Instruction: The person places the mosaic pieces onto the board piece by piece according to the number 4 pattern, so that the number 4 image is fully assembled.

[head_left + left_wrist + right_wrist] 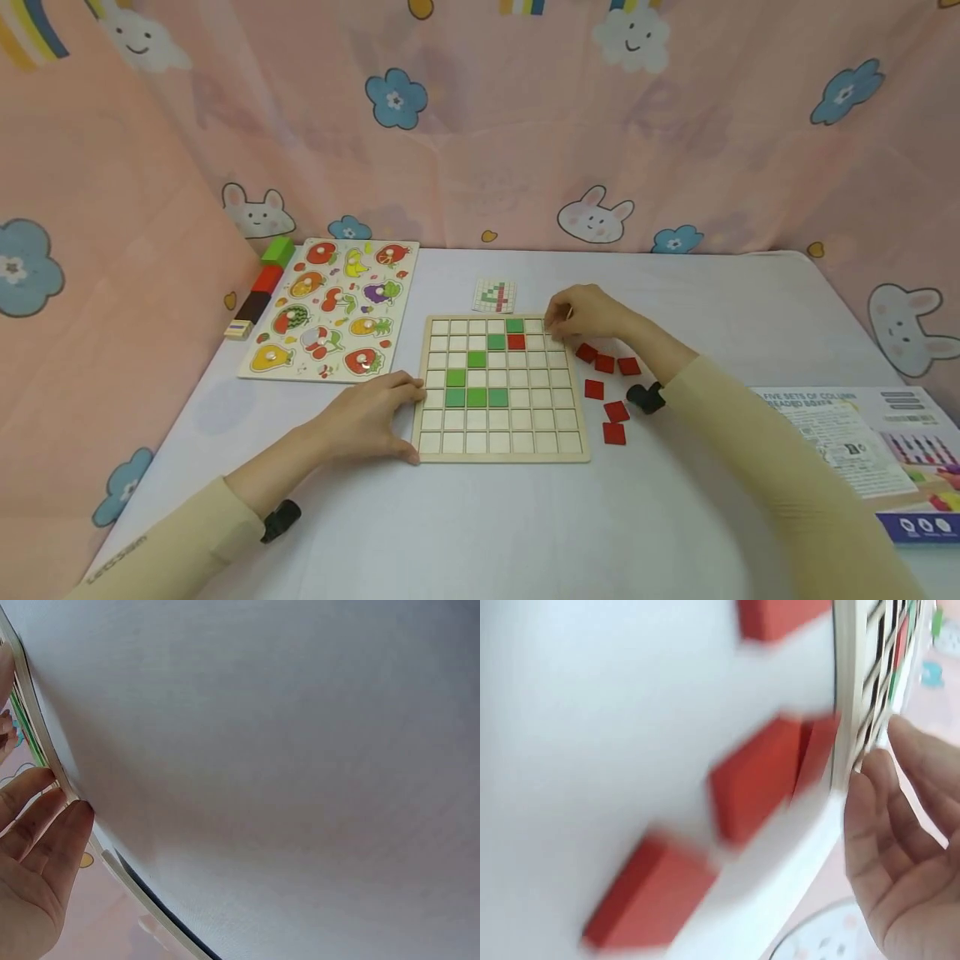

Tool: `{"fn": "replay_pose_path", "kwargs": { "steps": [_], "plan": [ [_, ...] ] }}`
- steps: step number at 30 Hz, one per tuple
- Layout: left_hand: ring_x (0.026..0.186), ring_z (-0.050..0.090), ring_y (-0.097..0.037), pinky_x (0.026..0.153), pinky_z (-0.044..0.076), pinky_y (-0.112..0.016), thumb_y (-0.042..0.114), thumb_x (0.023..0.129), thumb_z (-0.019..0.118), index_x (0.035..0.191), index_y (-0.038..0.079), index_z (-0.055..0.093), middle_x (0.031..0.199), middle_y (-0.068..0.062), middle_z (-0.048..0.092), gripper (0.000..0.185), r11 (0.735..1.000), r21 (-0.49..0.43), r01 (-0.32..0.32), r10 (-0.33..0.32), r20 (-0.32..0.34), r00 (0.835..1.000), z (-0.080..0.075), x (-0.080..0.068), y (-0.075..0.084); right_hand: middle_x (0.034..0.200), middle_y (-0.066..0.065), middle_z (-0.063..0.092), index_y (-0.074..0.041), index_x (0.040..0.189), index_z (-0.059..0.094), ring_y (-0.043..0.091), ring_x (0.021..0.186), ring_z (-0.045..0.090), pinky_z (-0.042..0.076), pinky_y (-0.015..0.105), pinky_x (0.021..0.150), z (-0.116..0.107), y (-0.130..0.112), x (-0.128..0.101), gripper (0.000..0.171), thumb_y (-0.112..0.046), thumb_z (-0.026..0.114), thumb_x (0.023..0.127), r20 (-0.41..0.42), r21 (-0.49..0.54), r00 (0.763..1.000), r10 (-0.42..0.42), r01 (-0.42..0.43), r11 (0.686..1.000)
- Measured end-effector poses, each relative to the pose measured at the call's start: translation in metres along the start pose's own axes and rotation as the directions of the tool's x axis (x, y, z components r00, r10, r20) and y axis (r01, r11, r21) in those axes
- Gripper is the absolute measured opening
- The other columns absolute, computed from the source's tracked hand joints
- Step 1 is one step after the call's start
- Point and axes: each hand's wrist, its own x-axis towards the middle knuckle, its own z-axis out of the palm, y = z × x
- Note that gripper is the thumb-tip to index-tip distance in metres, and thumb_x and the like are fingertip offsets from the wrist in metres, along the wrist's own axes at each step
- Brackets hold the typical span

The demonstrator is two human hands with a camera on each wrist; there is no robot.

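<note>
A square wooden grid board (489, 459) lies on the white table, with several green tiles (477, 397) and one red tile (516, 342) in its cells. My left hand (363, 421) rests against the board's left side, fingers on the edge and thumb by the near left corner. In the left wrist view, the fingers (71, 832) touch the frame nearly straight. At the far right corner, my right hand (588, 312) grips the frame with bent fingers. No tile shows in this hand. Several loose red tiles (594, 389) lie right of the board.
A small pattern card (494, 296) lies behind the board. To the left are a fruit puzzle board (341, 312) and a row of coloured blocks (267, 279). A printed box (870, 450) lies at the right. Pink patterned cloth (480, 167) hangs behind the table.
</note>
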Motion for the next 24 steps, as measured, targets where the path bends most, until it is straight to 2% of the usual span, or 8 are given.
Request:
{"fn": "replay_pose_path", "kwargs": {
  "steps": [5, 9, 12, 16, 24],
  "plan": [
    [0.125, 0.059, -0.023, 0.099, 0.053, -0.043, 0.055, 0.061, 0.088, 0.13, 0.013, 0.064, 0.138, -0.001, 0.061, 0.084, 1.0, 0.002, -0.002, 0.002, -0.002, 1.0, 0.0, 0.0, 0.0, 0.094, 0.006, 0.066, -0.015, 0.096, 0.072, 0.02, 0.089, 0.06, 0.051, 0.028, 0.077, -0.014, 0.025, -0.015, 0.014, -0.014, 0.077, 0.082, 0.137, -0.037, 0.99, 0.045, -0.04, 0.998],
    [0.125, 0.06, -0.023, 0.099, 0.053, -0.044, 0.055, 0.061, 0.088, 0.13, 0.013, 0.064, 0.138, -0.001, 0.06, 0.085, 1.0, 0.008, -0.001, 0.001, -0.002, 1.0, 0.001, 0.0, -0.001, 0.099, 0.005, 0.064, -0.021, 0.097, 0.072, 0.021, 0.092, 0.057, 0.051, 0.029, 0.077, -0.019, 0.035, -0.024, 0.021, -0.017, 0.081, 0.079, 0.206, -0.049, 0.976, 0.077, -0.068, 0.996],
    [0.126, 0.059, -0.023, 0.099, 0.053, -0.044, 0.055, 0.061, 0.088, 0.13, 0.013, 0.064, 0.139, -0.001, 0.06, 0.085, 1.0, 0.01, 0.003, -0.003, -0.003, 1.0, 0.001, -0.001, -0.001, 0.096, 0.005, 0.06, -0.022, 0.098, 0.071, 0.021, 0.089, 0.055, 0.05, 0.029, 0.073, -0.018, 0.039, -0.027, 0.025, -0.018, 0.083, 0.077, 0.208, -0.045, 0.975, 0.076, -0.068, 0.997],
    [0.126, 0.059, -0.023, 0.099, 0.053, -0.044, 0.055, 0.061, 0.088, 0.13, 0.014, 0.064, 0.139, -0.001, 0.06, 0.084, 1.0, 0.009, 0.003, -0.003, -0.003, 1.0, 0.001, -0.002, -0.002, 0.092, 0.005, 0.058, -0.022, 0.096, 0.069, 0.022, 0.088, 0.053, 0.049, 0.029, 0.07, -0.014, 0.04, -0.027, 0.022, -0.016, 0.081, 0.078, 0.193, -0.048, 0.979, 0.07, -0.062, 0.997],
    [0.127, 0.059, -0.023, 0.1, 0.053, -0.044, 0.055, 0.061, 0.088, 0.131, 0.014, 0.063, 0.14, -0.001, 0.059, 0.085, 1.0, 0.001, 0.004, -0.004, -0.003, 1.0, 0.001, -0.002, -0.002, 0.084, 0.004, 0.061, -0.014, 0.085, 0.065, 0.019, 0.083, 0.055, 0.048, 0.028, 0.071, -0.014, 0.033, -0.026, 0.018, -0.012, 0.081, 0.078, 0.207, -0.06, 0.978, 0.038, -0.026, 0.998]
  ]
}}
